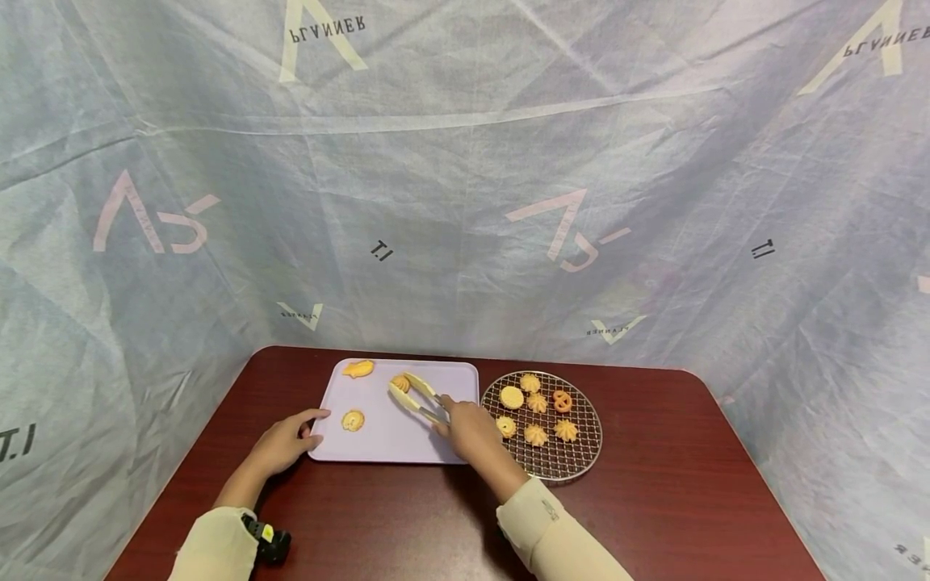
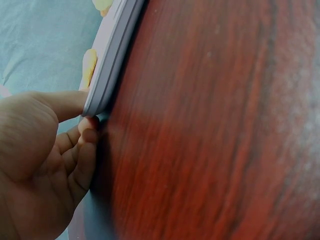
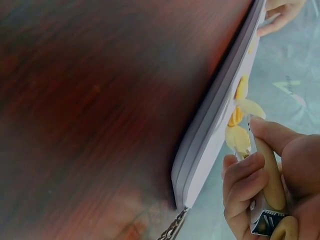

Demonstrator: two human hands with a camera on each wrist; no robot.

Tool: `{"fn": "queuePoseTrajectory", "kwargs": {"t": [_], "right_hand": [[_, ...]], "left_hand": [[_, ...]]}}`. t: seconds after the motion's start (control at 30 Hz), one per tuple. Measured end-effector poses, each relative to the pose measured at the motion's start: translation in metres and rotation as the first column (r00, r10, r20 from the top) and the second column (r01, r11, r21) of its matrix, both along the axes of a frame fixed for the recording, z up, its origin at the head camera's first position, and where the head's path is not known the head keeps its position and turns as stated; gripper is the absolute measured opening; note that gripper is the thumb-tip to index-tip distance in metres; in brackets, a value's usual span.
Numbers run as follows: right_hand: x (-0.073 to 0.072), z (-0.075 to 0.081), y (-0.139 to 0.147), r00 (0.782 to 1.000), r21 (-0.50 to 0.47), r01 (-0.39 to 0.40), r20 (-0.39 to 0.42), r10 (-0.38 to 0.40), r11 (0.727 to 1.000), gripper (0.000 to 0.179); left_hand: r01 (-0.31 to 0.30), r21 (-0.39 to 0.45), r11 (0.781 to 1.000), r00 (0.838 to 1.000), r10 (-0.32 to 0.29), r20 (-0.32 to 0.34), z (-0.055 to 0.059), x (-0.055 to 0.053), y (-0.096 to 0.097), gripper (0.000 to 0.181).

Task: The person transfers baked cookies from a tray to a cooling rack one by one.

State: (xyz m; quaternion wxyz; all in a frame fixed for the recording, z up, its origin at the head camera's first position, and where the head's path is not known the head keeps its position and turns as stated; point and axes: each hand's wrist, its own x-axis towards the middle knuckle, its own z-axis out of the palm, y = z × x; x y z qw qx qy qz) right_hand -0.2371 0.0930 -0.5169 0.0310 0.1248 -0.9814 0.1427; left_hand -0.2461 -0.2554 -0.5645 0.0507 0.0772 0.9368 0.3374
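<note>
My left hand (image 1: 283,442) pinched the tray (image 1: 392,445) near the tabletop's (image 1: 392,516) back edge, my right hand (image 1: 472,430) curled round tongs (image 1: 412,404) astride a cookie (image 1: 400,383) there, and reddish wood stretched to the front edge.

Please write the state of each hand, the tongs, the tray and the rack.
Left hand: holds the tray at left edge.
Right hand: holds the tongs.
Tongs: partly open, tips around a cookie.
Tray: on table, fish-shaped cookie and round cookie lying on it.
Rack: bears cookies and a pretzel.
</note>
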Motion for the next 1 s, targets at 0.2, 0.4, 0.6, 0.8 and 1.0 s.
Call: {"fn": "queuePoseTrajectory", "kwargs": {"t": [0.2, 0.4, 0.6, 0.8, 1.0], "right_hand": [[0.004, -0.001, 0.004, 1.0, -0.007, -0.004, 0.004, 0.004, 1.0, 0.058], [0.008, -0.001, 0.009, 1.0, -0.011, -0.026, -0.017, 0.026, 1.0, 0.058], [0.015, -0.001, 0.017, 0.998, -0.016, -0.047, -0.053, 0.046, 0.999, 0.056], [0.023, 0.0, 0.024, 0.996, -0.035, -0.054, -0.073, 0.051, 0.998, 0.057], [0.032, 0.002, 0.033, 0.994, -0.052, -0.066, -0.092, 0.061, 0.996, 0.056]], "left_hand": [[-0.002, 0.002, 1.0, 1.0, 0.002, 0.006, -0.001, 0.0, 0.0, 0.044], [-0.006, 0.002, 1.0, 1.0, 0.006, 0.009, -0.001, 0.001, 0.001, 0.045], [-0.008, 0.004, 1.0, 1.0, 0.008, 0.009, 0.001, 0.002, 0.002, 0.044], [-0.004, 0.012, 1.0, 1.0, 0.004, 0.003, 0.002, 0.004, 0.002, 0.044], [0.005, 0.013, 1.0, 1.0, -0.005, -0.01, 0.004, 0.004, 0.002, 0.044]]}}
